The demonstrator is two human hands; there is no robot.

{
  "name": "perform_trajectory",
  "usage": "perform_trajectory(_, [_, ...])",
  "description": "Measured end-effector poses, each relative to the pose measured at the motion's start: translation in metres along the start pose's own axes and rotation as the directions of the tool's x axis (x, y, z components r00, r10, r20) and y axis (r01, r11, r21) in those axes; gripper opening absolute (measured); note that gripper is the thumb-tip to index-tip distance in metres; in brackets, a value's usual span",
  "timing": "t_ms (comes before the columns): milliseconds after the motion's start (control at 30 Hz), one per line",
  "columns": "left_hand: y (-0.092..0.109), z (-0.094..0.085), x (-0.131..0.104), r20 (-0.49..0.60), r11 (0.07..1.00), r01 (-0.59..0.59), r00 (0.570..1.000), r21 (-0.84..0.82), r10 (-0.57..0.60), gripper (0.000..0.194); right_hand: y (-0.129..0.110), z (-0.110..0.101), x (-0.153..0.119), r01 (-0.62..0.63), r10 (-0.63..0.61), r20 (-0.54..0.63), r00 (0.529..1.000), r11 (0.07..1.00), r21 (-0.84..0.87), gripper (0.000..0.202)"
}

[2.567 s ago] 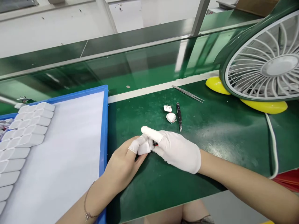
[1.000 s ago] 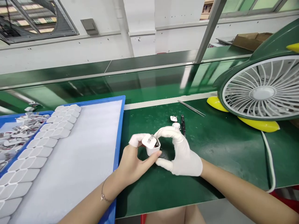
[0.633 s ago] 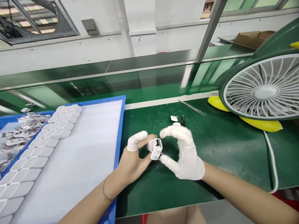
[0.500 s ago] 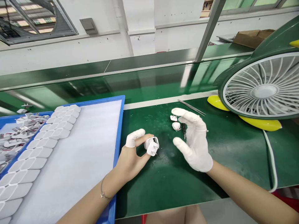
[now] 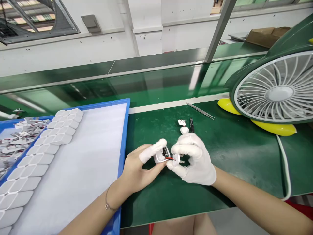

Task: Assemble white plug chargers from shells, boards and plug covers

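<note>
My left hand (image 5: 144, 164), with a white cover on one finger, is closed on a white housing (image 5: 158, 158) whose open side shows dark parts inside. My gloved right hand (image 5: 195, 160) pinches a white plug cover (image 5: 176, 159) with metal prongs, just right of the housing. A red wire (image 5: 169, 158) runs between the two pieces. Beyond my right hand lie a small white plug piece (image 5: 181, 122), a white rounded piece (image 5: 184, 130) and a black tool (image 5: 191, 125). Metal tweezers (image 5: 201, 111) rest farther back on the green table (image 5: 151, 127).
A blue tray (image 5: 124, 130) at the left holds rows of white housings (image 5: 36, 161). Beside it, another blue tray (image 5: 49, 118) carries plug parts with wires (image 5: 22, 137). A green fan (image 5: 278, 93) with yellow feet stands at the right, its pale cable (image 5: 285, 166) hanging down.
My right hand has moved left and down and closed on the plug cover. The cover is now turned away from the housing, exposing its inside and the red wire.
</note>
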State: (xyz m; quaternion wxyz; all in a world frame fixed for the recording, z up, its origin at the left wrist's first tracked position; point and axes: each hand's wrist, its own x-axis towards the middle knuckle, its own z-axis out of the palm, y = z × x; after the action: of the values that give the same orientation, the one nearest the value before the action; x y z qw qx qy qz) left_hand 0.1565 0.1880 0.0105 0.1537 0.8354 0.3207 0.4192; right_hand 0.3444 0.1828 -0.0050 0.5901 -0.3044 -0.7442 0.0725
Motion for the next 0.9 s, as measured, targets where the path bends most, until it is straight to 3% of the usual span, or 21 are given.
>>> perform_trajectory(200, [0.0000, -0.0031, 0.0019, 0.049, 0.995, -0.086, 0.995, 0.055, 0.084, 0.062, -0.0005, 0.0020, -0.0024, -0.056, 0.034, 0.137, 0.990, 0.986, 0.158, 0.017])
perform_trajectory(433, [-0.0055, -0.0016, -0.0017, 0.038, 0.986, -0.142, 0.990, 0.087, 0.139, 0.057, -0.0003, 0.0013, -0.0006, -0.075, 0.046, 0.155, 0.987, 0.979, 0.190, 0.012])
perform_trajectory(567, [-0.0044, -0.0020, -0.0013, 0.052, 0.986, -0.130, 0.991, 0.103, 0.125, 0.051, 0.0013, 0.0029, -0.0021, -0.059, 0.030, 0.150, 0.988, 0.980, 0.192, 0.015])
perform_trajectory(700, [-0.0023, -0.0010, -0.0028, 0.104, 0.994, -0.039, 0.994, 0.105, 0.028, 0.037, 0.0029, 0.0037, -0.0029, -0.029, -0.003, 0.150, 0.989, 0.977, 0.210, 0.020])
perform_trajectory(800, [-0.0026, 0.0009, -0.0033, 0.050, 1.000, -0.008, 0.999, 0.003, 0.008, 0.047, 0.0029, 0.0033, -0.0022, -0.062, 0.032, 0.146, 0.989, 0.977, 0.204, 0.019])
perform_trajectory(900, [-0.0037, 0.0011, -0.0017, 0.028, 0.997, -0.053, 0.998, -0.059, 0.055, 0.055, 0.0019, 0.0028, -0.0016, -0.102, 0.067, 0.178, 0.982, 0.975, 0.199, 0.016])
